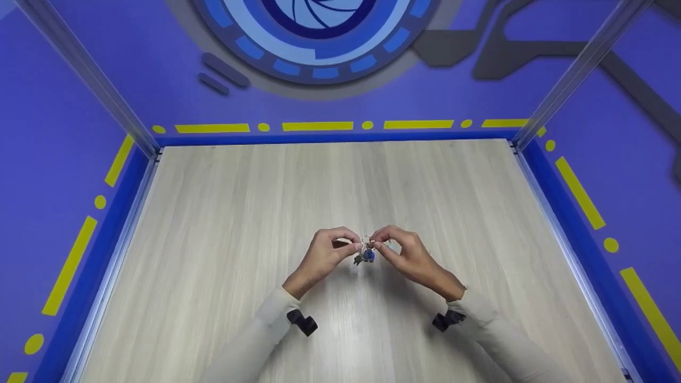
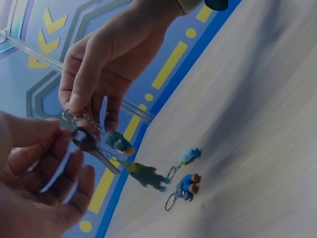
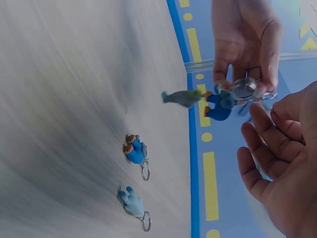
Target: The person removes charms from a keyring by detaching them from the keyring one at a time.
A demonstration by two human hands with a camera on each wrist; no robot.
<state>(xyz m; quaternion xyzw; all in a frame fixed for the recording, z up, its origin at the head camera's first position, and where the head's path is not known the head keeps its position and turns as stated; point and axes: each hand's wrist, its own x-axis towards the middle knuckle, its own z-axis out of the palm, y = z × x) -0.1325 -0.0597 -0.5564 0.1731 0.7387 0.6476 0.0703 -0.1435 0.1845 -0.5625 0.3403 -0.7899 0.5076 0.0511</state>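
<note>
Near the table's middle front, my left hand (image 1: 324,256) and right hand (image 1: 414,258) meet at a metal key ring with hanging figurines. In the left wrist view my left fingertips pinch near a dark-headed key (image 2: 85,140). The right thumb and fingers pinch the metal ring (image 2: 70,117) just above. Two figurines dangle from it: a blue one (image 3: 219,108) with orange-brown feet and a long grey-green one (image 3: 182,97). Exactly how the key and ring join is hidden by the fingers.
Below the hands, two more figurine keychains lie on the wood-grain table (image 1: 223,213): a blue figure (image 2: 187,187) with brown feet and a pale blue figure (image 2: 189,155), each with a metal ring. Blue panels (image 1: 340,109) with yellow marks surround the table.
</note>
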